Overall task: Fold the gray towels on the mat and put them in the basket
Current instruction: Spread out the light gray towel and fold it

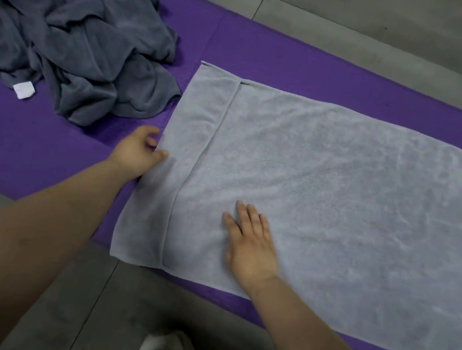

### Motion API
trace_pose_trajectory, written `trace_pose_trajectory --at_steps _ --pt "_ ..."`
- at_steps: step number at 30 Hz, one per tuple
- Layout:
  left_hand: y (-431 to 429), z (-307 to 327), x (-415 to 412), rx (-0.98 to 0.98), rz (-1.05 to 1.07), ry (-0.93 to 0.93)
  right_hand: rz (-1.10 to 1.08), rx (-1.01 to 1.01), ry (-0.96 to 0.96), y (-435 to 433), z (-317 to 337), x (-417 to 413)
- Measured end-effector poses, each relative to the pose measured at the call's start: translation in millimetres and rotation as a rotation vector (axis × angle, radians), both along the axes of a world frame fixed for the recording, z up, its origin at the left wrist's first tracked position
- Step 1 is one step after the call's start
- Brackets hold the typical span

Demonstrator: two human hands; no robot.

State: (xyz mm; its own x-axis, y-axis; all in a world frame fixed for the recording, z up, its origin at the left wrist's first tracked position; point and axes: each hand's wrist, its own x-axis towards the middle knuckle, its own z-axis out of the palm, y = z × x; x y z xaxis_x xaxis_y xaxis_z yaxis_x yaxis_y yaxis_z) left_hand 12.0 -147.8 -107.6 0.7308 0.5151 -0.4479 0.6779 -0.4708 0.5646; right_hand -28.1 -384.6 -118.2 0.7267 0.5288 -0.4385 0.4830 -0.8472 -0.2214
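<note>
Light gray towel lies flat on the purple mat, doubled over; the upper layer's edge runs just inside the left end. Your left hand is at that left end: grip closed, thumb on top, fingers curled at the hem, pinching the cloth. Your right hand rests flat on the towel's near part, fingers straight, grip holding nothing. Pile of darker gray towels sits crumpled far left on the mat, white tag showing. Gray floor around; a shoe at the near edge.
</note>
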Motion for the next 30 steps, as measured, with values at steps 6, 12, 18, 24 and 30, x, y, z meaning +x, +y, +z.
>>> trace_pose_trajectory --at_steps 6,12,18,24,30 --pt "-2 -2 46 -0.105 -0.023 -0.050 0.157 0.189 0.056 51 5 -29" --pt "8 0 71 -0.100 -0.185 -0.077 0.533 0.132 0.215 98 0 -44" --pt "19 4 74 -0.135 -0.178 -0.030 0.567 0.012 0.127 114 -4 -45" --pt "20 8 71 -0.218 -0.070 -0.066 0.182 0.256 0.167 103 2 -38" --pt "1 20 74 -0.275 -0.005 -0.103 -0.445 0.557 0.501 60 20 -8"
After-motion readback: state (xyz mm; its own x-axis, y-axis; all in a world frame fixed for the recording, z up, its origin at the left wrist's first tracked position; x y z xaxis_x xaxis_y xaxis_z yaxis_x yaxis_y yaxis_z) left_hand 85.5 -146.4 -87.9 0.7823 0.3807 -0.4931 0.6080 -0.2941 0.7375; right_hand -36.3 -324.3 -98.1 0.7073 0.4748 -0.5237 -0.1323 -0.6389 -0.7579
